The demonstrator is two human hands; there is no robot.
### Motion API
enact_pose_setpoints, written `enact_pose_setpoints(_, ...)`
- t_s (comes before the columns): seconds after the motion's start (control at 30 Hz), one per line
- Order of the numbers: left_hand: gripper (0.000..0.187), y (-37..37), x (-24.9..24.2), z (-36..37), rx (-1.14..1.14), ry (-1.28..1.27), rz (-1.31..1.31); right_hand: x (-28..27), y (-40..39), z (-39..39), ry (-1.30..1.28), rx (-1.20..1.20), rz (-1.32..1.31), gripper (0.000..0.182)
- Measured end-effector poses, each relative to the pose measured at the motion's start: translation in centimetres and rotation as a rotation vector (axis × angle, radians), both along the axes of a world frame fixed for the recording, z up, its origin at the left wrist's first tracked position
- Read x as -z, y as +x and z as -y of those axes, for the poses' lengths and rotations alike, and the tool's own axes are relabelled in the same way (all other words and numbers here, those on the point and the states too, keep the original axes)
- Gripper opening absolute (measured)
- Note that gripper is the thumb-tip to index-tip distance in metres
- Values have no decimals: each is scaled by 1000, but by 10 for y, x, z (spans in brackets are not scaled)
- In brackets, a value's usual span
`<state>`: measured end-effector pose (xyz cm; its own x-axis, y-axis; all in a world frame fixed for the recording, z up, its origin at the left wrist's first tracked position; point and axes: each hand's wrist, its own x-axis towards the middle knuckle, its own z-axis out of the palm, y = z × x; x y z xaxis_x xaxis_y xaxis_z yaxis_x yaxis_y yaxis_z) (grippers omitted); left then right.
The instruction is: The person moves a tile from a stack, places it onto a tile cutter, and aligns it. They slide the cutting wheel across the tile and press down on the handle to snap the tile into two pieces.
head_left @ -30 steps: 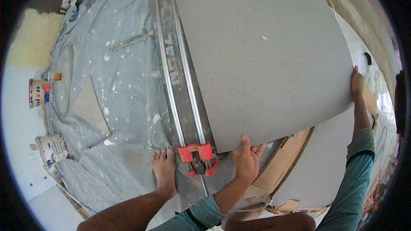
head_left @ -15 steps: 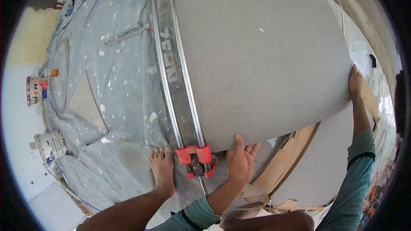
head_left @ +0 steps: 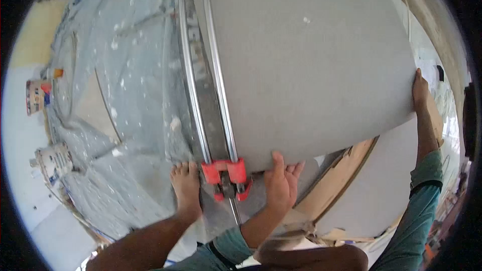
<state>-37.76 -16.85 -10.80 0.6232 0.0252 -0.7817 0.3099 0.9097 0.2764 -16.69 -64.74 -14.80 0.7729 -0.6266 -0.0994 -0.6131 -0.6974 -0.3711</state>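
A large grey tile lies with its left side at a manual tile cutter, which has two chrome rails and a red end piece. Toward the far end, the tile's edge shows between the rails. My left hand grips the near edge just right of the red end piece, thumb on top and fingers underneath. At the right edge, near the corner, my right hand is closed around the tile; part of its fingers is hidden below.
Paint-spotted plastic sheeting covers the floor at left, with a triangular tile offcut on it. Two buckets stand along the left wall. Cardboard and another grey tile lie at lower right. My bare foot rests beside the cutter.
The tile's far left part has shifted left between the rails, covering some of the cutter's lettering. Both hands keep their hold on the edges. The view has moved slightly.
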Motion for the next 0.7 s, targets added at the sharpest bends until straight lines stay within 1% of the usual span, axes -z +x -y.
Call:
enact_pose_setpoints(0.03,52,0,-3,1,-20,-3,-35,-3,0,-4,-3,-26,-38,70)
enact_pose_setpoints(0.07,52,0,-3,1,-46,-3,-73,-11,3,-9,100,8,-25,71)
enact_pose_setpoints(0.1,50,0,-2,0,-42,-34,-37,-12,4,-10,204,48,-13,72)
enact_pose_setpoints(0.13,49,1,0,-2,-28,-68,11,-11,1,-11,151,-37,8,73)
enact_pose_setpoints(0.17,49,1,-1,-2,-40,-69,-11,-6,0,1,150,-47,-15,73)
enact_pose_setpoints(0.23,52,7,-2,-3,-36,-79,17,3,10,21,22,-98,-28,74)
enact_pose_setpoints(0.27,52,8,-3,-4,-45,-75,9,4,12,15,9,-16,-32,75)
enact_pose_setpoints(0.3,54,10,-4,-4,-54,-96,8,4,13,10,13,-23,-38,75)
enact_pose_setpoints(0.37,55,10,1,-5,-63,-117,4,4,13,7,197,9,3,76)
enact_pose_setpoints(0.43,57,8,8,-3,-98,-182,-4,3,14,11,153,11,-32,74)
enact_pose_setpoints(0.5,59,10,4,-1,-89,-151,-9,2,12,8,97,-30,-63,74)
enact_pose_setpoints(0.57,61,11,3,-3,-78,-108,-10,5,11,5,117,-6,-58,75)
enact_pose_setpoints(0.63,63,7,5,-4,-95,-167,-17,15,6,4,147,24,-36,76)
enact_pose_setpoints(0.67,63,7,6,-4,-79,-160,21,22,2,6,26,-51,9,75)
enact_pose_setpoints(0.7,63,7,6,-3,-124,-191,-50,20,2,2,-97,-115,68,74)
